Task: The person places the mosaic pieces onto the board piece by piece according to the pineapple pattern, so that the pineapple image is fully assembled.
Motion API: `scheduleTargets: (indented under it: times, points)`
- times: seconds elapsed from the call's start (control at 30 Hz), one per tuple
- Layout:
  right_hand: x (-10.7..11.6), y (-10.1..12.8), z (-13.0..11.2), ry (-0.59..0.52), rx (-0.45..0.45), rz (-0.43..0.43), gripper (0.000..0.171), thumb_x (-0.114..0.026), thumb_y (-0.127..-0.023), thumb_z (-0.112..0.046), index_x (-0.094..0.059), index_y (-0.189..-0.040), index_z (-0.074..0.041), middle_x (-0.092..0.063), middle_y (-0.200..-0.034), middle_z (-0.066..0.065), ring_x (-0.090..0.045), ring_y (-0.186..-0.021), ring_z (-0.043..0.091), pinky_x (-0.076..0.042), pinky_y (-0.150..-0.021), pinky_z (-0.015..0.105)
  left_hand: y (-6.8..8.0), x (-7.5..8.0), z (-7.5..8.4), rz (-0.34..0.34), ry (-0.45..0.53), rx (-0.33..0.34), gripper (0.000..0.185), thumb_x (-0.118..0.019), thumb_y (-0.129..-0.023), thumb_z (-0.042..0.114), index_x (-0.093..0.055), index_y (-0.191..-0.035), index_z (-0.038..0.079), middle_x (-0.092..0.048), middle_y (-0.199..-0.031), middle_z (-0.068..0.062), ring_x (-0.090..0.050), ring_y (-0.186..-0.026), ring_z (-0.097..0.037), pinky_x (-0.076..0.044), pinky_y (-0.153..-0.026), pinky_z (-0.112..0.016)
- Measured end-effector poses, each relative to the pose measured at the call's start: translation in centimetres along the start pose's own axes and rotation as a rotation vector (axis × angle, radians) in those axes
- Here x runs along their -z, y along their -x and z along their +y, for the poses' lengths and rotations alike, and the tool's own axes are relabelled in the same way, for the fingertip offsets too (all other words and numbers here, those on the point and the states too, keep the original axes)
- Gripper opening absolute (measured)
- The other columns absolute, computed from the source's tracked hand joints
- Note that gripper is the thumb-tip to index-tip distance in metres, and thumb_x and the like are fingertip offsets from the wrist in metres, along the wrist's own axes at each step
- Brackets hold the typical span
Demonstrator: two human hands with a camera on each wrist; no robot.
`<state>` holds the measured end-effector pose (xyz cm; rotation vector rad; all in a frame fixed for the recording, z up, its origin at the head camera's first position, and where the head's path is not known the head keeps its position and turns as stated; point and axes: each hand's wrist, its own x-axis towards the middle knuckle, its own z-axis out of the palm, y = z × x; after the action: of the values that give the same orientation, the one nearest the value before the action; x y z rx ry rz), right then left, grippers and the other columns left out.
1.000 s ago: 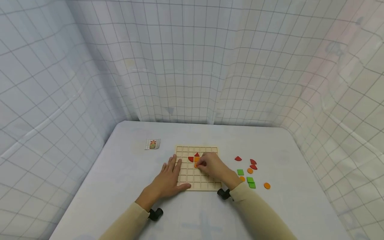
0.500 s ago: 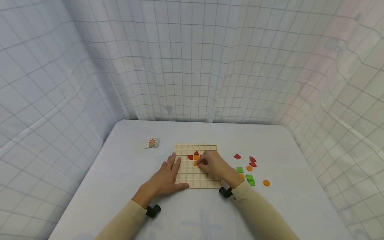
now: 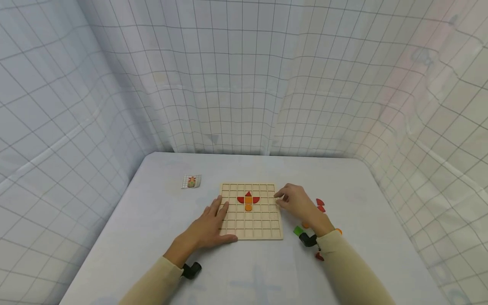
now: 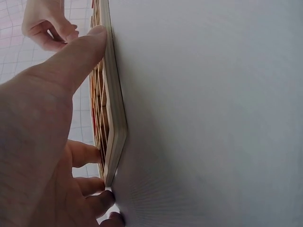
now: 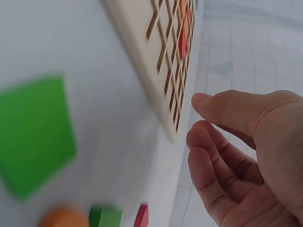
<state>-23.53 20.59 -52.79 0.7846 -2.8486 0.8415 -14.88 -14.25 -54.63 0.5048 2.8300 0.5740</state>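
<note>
A wooden grid board (image 3: 263, 220) lies mid-table. In its cells sit a red triangle (image 3: 248, 194), an orange square (image 3: 248, 200), an orange disc (image 3: 248, 207) and red quarter-circle pieces (image 3: 256, 199) on either side of the square. My left hand (image 3: 209, 226) rests along the board's left side, fingers spread, thumb (image 4: 80, 54) across its near edge. Just off the right edge hovers my right hand (image 3: 299, 205). Its thumb and bent fingers (image 5: 203, 172) stand apart, and I see nothing between them in the right wrist view.
Right of the board lie red pieces (image 3: 320, 202), a green square (image 3: 298, 231) and orange discs (image 3: 338, 231), partly hidden by my right arm. A small printed pattern card (image 3: 191, 181) lies at the back left. Gridded white curtains (image 3: 228, 84) surround the table.
My right hand has let go of the orange disc and moved right, off the board. A red piece right of the square is now uncovered. The left hand stays on the board.
</note>
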Motion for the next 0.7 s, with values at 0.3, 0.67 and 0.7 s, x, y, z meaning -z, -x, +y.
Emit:
scheduleTargets:
  times: [0.3, 0.67, 0.7]
  points:
    - [2.6, 2.0, 4.0, 0.023, -0.176, 0.016, 0.022, -0.089, -0.103, -0.006, -0.087, -0.125, -0.002, -0.079, -0.116, 0.015, -0.078, -0.098, 0.024, -0.068, -0.082, 0.038, 0.0, -0.2, -0.2, -0.010, -0.014, -0.004, 0.125, -0.087, -0.097, 0.068, -0.027, -0.184, 0.002, -0.012, -0.195, -0.028, -0.023, -0.182, -0.049, -0.029, -0.146, -0.066]
    - [2.9, 2.7, 5.8, -0.005, -0.306, -0.080, 0.030, -0.091, -0.102, -0.013, -0.085, -0.129, -0.001, -0.076, -0.116, 0.016, -0.077, -0.105, 0.029, -0.070, -0.092, 0.047, 0.2, 0.3, 0.2, -0.022, -0.010, -0.007, 0.127, -0.088, -0.097, 0.069, -0.026, -0.184, 0.000, -0.012, -0.195, -0.029, -0.023, -0.181, -0.049, -0.028, -0.146, -0.065]
    - [2.8, 2.7, 5.8, -0.009, -0.316, -0.082, 0.030, -0.091, -0.103, -0.014, -0.086, -0.130, -0.002, -0.076, -0.117, 0.015, -0.077, -0.106, 0.028, -0.070, -0.092, 0.046, 0.2, 0.3, 0.2, -0.022, -0.011, -0.008, 0.127, -0.087, -0.097, 0.069, -0.026, -0.184, -0.001, -0.012, -0.195, -0.029, -0.023, -0.181, -0.049, -0.028, -0.146, -0.065]
